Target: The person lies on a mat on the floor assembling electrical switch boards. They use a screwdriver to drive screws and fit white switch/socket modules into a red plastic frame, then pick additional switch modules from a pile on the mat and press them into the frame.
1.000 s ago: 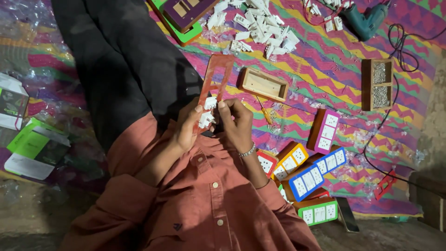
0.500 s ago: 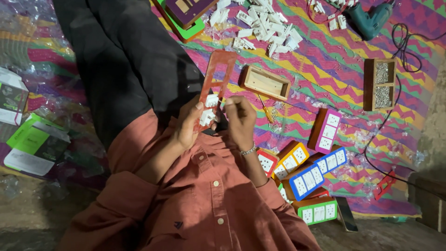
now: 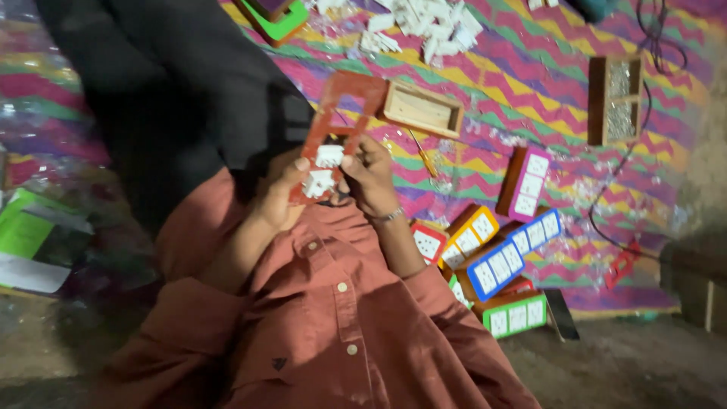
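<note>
Both hands grip a red plastic frame (image 3: 333, 129) with long open slots, held above the lap. The left hand (image 3: 279, 198) holds its lower edge, and the right hand (image 3: 369, 176) presses at two white switch pieces (image 3: 324, 170) seated in it. Just right of the frame, a shallow wooden box (image 3: 422, 110) lies on the zigzag-patterned mat (image 3: 530, 83). White parts (image 3: 435, 23) are heaped farther off. Coloured switch boards (image 3: 500, 261) cluster at near right.
</note>
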A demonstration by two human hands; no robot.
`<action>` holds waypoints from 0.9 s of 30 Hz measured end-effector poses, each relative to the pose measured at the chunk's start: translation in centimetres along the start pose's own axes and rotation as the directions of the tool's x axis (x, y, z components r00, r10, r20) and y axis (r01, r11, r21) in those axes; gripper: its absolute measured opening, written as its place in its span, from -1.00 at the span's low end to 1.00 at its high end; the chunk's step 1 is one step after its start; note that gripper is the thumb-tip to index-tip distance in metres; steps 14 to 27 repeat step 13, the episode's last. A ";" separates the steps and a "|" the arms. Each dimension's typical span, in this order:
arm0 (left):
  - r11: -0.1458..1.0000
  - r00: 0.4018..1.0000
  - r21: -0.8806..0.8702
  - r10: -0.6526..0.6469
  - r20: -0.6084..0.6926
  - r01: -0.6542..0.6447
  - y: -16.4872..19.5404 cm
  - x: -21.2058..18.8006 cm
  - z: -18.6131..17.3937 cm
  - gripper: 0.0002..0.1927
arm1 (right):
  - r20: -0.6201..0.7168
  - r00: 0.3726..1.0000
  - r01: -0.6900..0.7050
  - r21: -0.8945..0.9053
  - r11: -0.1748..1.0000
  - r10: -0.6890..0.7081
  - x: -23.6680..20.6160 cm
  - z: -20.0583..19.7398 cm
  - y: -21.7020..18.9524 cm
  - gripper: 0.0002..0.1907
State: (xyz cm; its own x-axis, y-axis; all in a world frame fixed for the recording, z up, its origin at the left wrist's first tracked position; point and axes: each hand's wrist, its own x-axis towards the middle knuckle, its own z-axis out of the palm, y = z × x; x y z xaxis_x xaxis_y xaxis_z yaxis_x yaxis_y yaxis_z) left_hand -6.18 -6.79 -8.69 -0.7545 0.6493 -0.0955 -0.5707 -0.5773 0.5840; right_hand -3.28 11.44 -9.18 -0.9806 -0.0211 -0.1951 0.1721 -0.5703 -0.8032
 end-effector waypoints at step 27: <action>0.996 0.997 -0.027 -0.079 0.014 0.080 0.3 -0.3 -0.5 -0.18 | 0.069 0.998 0.003 0.045 0.999 -0.006 -0.8 -0.3 0.3 -0.65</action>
